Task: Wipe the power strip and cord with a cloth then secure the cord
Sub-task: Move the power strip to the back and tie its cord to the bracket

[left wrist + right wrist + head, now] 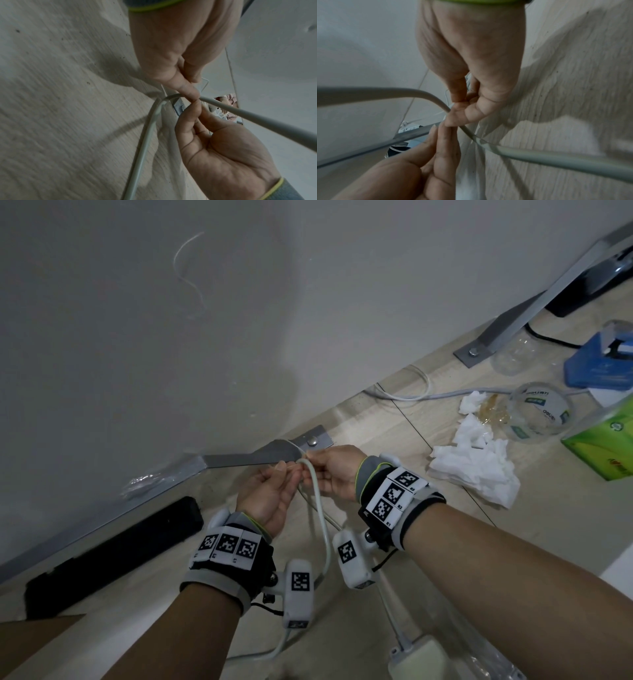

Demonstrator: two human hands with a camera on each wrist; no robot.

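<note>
Cord (317, 491), pale grey, loops up from power strip (416, 657) at bottom edge on wood floor; left hand (270, 496) & right hand (334, 474) pinch its bend. Clear tape roll (541, 412) reads "deli"; cloth (476, 465) lies nearby.
Left wrist: both thumbs & forefingers narrow on cord.
Right wrist: same pinch, blurred.

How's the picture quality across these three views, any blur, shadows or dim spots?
Head view: dim but sharp, edges bowed by the wide lens. Left wrist view: floor streaked with motion blur, cord casting a soft shadow. Right wrist view: darker, left hand soft, hand shadows on the floor.
</note>
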